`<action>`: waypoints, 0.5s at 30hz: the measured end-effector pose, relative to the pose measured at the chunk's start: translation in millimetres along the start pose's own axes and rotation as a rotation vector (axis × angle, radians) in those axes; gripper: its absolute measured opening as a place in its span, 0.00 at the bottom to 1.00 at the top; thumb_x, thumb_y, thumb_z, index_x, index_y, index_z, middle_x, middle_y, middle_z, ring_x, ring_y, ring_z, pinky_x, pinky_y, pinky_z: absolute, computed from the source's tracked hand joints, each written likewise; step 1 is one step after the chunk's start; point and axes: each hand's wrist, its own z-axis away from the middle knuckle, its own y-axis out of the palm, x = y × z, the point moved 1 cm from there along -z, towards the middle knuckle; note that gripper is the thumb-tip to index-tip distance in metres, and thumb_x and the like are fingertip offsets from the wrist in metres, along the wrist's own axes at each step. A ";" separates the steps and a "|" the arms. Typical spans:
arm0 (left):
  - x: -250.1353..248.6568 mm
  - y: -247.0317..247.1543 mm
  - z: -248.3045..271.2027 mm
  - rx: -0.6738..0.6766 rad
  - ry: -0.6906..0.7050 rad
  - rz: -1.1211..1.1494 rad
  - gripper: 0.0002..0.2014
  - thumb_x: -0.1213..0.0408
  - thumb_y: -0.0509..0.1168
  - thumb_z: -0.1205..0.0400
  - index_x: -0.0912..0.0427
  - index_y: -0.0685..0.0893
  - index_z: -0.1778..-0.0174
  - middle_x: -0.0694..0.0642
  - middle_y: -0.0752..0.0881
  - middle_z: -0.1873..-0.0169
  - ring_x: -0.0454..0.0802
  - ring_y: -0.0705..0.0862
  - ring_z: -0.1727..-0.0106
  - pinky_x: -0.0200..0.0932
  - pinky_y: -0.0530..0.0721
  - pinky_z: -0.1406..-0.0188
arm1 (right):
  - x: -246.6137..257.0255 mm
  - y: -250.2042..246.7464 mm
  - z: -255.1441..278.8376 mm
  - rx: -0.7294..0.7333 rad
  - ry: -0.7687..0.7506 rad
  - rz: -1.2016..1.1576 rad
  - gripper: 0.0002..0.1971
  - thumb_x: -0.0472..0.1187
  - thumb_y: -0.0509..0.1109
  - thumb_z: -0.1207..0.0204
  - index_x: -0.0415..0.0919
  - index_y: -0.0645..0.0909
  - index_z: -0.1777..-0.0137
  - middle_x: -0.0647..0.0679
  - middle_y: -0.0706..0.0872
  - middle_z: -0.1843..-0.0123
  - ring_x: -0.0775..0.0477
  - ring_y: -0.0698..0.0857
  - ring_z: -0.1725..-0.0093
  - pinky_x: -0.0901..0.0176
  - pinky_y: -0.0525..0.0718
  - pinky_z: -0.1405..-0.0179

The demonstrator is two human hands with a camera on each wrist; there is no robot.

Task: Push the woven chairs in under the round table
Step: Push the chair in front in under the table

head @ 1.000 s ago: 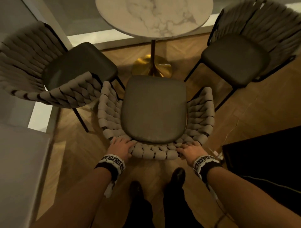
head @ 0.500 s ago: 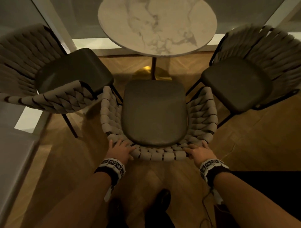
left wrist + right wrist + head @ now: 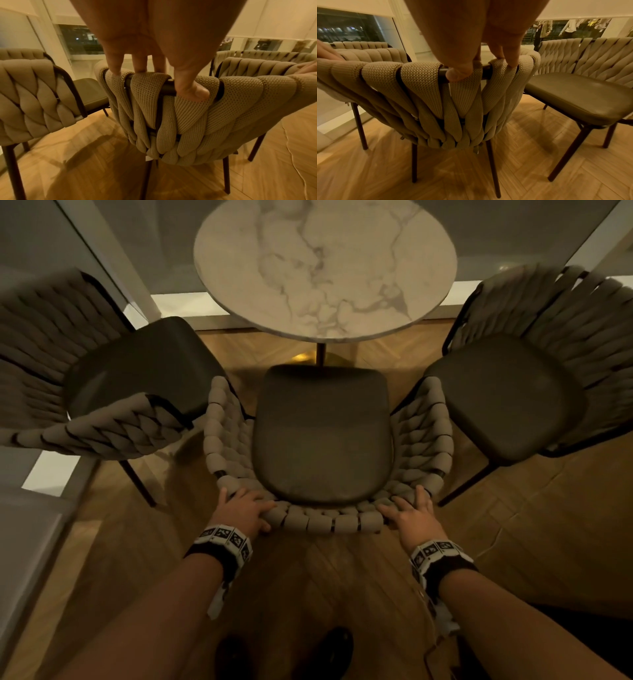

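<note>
The middle woven chair stands in front of me, its dark seat pointing at the round marble table. The seat's front edge lies just short of the table's rim, over the gold base. My left hand grips the left end of the chair's back rail, fingers over the top and thumb on the outer side. My right hand grips the right end of the rail the same way. A second woven chair stands left of the table, a third on the right.
The left chair's woven arm nearly touches the middle chair's left arm. A pale cabinet top borders the floor at the left. A thin cable lies on the herringbone wood floor to the right. My shoes stand behind the chair.
The middle chair has slid forward towards the table, and its seat now covers most of the gold base. Both hands stayed on the back rail and I stepped forward with it.
</note>
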 end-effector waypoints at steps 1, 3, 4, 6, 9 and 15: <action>1.2 -1.6 -2.7 0.000 -0.002 0.006 0.25 0.49 0.62 0.19 0.36 0.68 0.25 0.45 0.68 0.22 0.51 0.61 0.20 0.69 0.47 0.19 | 0.0 -3.3 -3.8 0.001 -0.003 0.001 0.30 0.34 0.52 0.15 0.64 0.55 0.19 0.48 0.55 0.14 0.26 0.36 0.18 0.30 0.42 0.19; 3.0 -5.4 -8.5 0.004 -0.001 0.013 0.25 0.49 0.62 0.19 0.36 0.68 0.24 0.45 0.68 0.22 0.51 0.61 0.19 0.69 0.47 0.19 | 0.2 -11.1 -10.0 0.010 -0.007 0.001 0.31 0.34 0.53 0.16 0.64 0.54 0.19 0.48 0.55 0.14 0.26 0.36 0.18 0.30 0.43 0.20; 4.0 -7.3 -11.5 0.001 -0.001 0.013 0.25 0.49 0.63 0.19 0.36 0.68 0.25 0.45 0.69 0.22 0.51 0.61 0.20 0.69 0.48 0.19 | 0.4 -14.9 -12.6 0.020 -0.009 0.002 0.31 0.34 0.53 0.16 0.63 0.54 0.19 0.48 0.55 0.14 0.26 0.36 0.18 0.30 0.44 0.20; 6.4 -10.4 -17.7 -0.011 -0.004 0.013 0.25 0.48 0.63 0.20 0.36 0.69 0.25 0.46 0.70 0.23 0.51 0.62 0.21 0.68 0.48 0.19 | 1.6 -22.5 -17.8 0.031 -0.015 0.012 0.31 0.34 0.52 0.16 0.63 0.54 0.19 0.48 0.55 0.14 0.26 0.36 0.18 0.29 0.44 0.20; 8.9 -13.4 -23.9 -0.012 -0.001 0.015 0.26 0.48 0.64 0.20 0.36 0.69 0.25 0.46 0.70 0.24 0.51 0.62 0.21 0.68 0.48 0.19 | 3.6 -29.5 -23.0 0.041 -0.014 0.013 0.32 0.33 0.53 0.17 0.63 0.54 0.19 0.48 0.55 0.14 0.26 0.36 0.18 0.28 0.44 0.20; 10.2 -16.5 -27.9 -0.004 0.001 0.004 0.26 0.47 0.63 0.20 0.36 0.69 0.25 0.47 0.70 0.24 0.52 0.61 0.20 0.69 0.48 0.19 | 3.7 -32.2 -24.4 0.049 -0.002 0.014 0.35 0.30 0.54 0.18 0.62 0.52 0.18 0.47 0.53 0.14 0.26 0.35 0.18 0.29 0.45 0.19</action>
